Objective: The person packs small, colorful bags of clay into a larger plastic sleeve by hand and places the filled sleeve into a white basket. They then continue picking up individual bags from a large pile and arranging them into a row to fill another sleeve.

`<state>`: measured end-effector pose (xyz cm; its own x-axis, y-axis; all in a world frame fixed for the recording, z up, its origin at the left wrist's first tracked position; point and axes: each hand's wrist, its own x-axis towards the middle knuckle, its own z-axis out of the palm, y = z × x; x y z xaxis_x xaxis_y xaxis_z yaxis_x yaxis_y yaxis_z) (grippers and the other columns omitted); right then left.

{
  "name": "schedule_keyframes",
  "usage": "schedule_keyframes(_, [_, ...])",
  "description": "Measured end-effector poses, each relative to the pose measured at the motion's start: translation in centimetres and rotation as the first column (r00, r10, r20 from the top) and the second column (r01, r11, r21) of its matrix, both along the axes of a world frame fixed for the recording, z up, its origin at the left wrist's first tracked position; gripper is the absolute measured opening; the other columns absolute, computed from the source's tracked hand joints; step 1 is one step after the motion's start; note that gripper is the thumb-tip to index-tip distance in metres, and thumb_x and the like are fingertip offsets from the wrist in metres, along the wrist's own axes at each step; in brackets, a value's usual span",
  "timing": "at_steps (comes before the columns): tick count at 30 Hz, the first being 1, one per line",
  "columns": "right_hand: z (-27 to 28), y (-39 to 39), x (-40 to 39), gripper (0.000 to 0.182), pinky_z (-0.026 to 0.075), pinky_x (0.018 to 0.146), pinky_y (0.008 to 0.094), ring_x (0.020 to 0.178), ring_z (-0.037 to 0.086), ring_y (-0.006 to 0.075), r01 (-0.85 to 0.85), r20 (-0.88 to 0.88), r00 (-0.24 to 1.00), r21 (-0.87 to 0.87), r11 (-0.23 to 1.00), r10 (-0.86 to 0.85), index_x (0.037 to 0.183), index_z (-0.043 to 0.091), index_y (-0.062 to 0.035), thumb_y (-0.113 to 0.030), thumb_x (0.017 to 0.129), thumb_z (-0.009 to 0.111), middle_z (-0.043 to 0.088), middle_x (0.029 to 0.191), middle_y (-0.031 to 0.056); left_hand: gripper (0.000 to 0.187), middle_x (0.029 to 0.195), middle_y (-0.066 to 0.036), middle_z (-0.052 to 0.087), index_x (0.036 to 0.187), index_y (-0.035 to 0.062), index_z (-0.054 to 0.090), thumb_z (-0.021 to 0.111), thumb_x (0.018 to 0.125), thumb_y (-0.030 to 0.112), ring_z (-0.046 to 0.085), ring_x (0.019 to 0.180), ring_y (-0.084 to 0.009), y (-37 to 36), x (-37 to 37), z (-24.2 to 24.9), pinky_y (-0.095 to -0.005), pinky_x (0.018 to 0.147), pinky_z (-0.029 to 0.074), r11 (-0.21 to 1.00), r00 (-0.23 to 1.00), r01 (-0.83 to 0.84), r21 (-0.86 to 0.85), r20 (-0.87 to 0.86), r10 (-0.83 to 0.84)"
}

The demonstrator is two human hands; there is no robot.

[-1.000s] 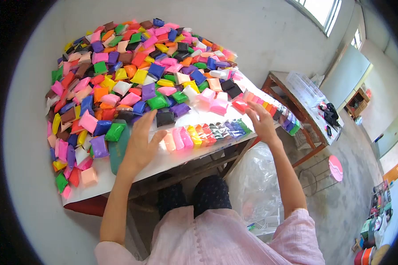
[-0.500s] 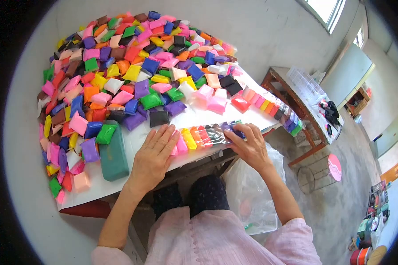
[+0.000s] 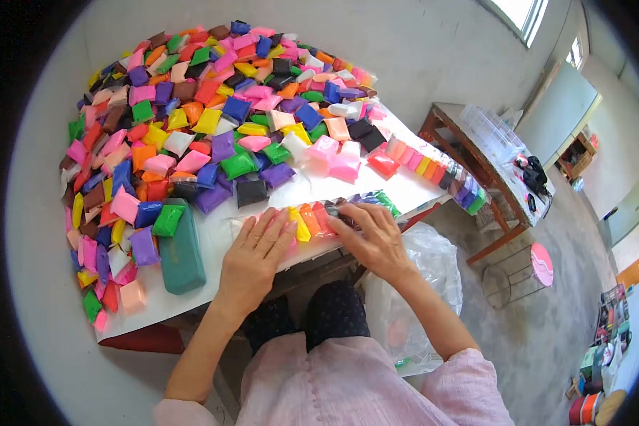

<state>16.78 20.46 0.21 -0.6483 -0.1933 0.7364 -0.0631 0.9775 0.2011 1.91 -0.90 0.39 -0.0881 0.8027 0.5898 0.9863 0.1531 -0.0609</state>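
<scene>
A clear plastic sleeve holding a row of coloured packets (image 3: 305, 224) lies along the table's front edge. My left hand (image 3: 257, 250) rests flat over its left, pink end, fingers spread. On the dark packets toward the right part lies my right hand (image 3: 370, 238), palm down, fingers apart and slightly bent. Yellow, orange and red packets show between the hands, and green ones stick out beyond the right hand. Behind them, a big heap of small coloured packets (image 3: 206, 121) covers the left and back of the white table (image 3: 319, 186).
A green case (image 3: 182, 255) sits left of my left hand. Another filled row of packets (image 3: 433, 170) reaches the table's right corner. Below hangs a clear plastic bag (image 3: 422, 298). A side table (image 3: 476, 156) with a basket and a wire stool (image 3: 515, 277) stand to the right.
My right hand has slid left along the sleeve, uncovering the green packets at the right end. My left hand has moved slightly right and stays on the left end.
</scene>
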Motion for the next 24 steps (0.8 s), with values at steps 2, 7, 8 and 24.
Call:
schedule_keyframes(2, [-0.6, 1.3, 1.0, 0.042, 0.049, 0.090, 0.0379, 0.103, 0.059, 0.0243, 0.011, -0.014, 1.000, -0.014, 1.000, -0.011, 0.119, 0.066, -0.0128, -0.013, 0.077, 0.067, 0.060, 0.113, 0.0068, 0.048, 0.139, -0.016, 0.055, 0.130, 0.0027, 0.059, 0.059, 0.083, 0.002, 0.050, 0.132, -0.0324, -0.7, -0.3, -0.3, -0.0457, 0.111, 0.039, 0.998, 1.000, 0.018, 0.063, 0.018, -0.019])
schedule_keyframes(7, [-1.2, 2.2, 2.3, 0.042, 0.051, 0.087, 0.0374, 0.102, 0.060, 0.0243, 0.079, -0.070, 0.994, -0.032, 0.996, -0.081, 0.117, 0.067, -0.0140, -0.014, 0.075, 0.074, 0.061, 0.111, 0.0062, 0.041, 0.133, -0.017, 0.060, 0.125, 0.0023, 0.064, 0.060, 0.083, 0.004, 0.057, 0.126, -0.0324, -2.2, -0.4, -1.8, -0.0442, 0.106, 0.046, 0.986, 0.999, -0.014, 0.166, -0.027, 0.018])
schedule_keyframes(8, [-1.5, 2.4, 2.6, 0.042, 0.051, 0.086, 0.0376, 0.101, 0.060, 0.0252, 0.089, -0.086, 0.992, -0.064, 0.994, -0.095, 0.117, 0.068, -0.0146, -0.015, 0.075, 0.076, 0.062, 0.112, 0.0062, 0.041, 0.132, -0.017, 0.060, 0.124, 0.0017, 0.064, 0.060, 0.083, 0.003, 0.057, 0.125, -0.0327, -2.3, -0.4, -2.0, -0.0442, 0.105, 0.047, 0.983, 0.999, -0.016, 0.184, -0.028, 0.022])
schedule_keyframes(24, [5.8, 1.4, -2.9, 0.091, 0.042, 0.098, 0.0434, 0.119, 0.056, 0.0311, 0.165, 0.661, 0.748, -0.273, 0.948, 0.061, 0.136, 0.051, -0.0072, -0.043, 0.061, 0.088, 0.061, 0.124, 0.0150, 0.061, 0.147, -0.017, 0.046, 0.139, 0.0013, 0.050, 0.070, 0.083, 0.014, 0.043, 0.137, -0.0331, 2.9, 2.3, 2.1, -0.0472, 0.114, 0.034, 0.995, 0.996, 0.082, 0.065, -0.031, -0.080])
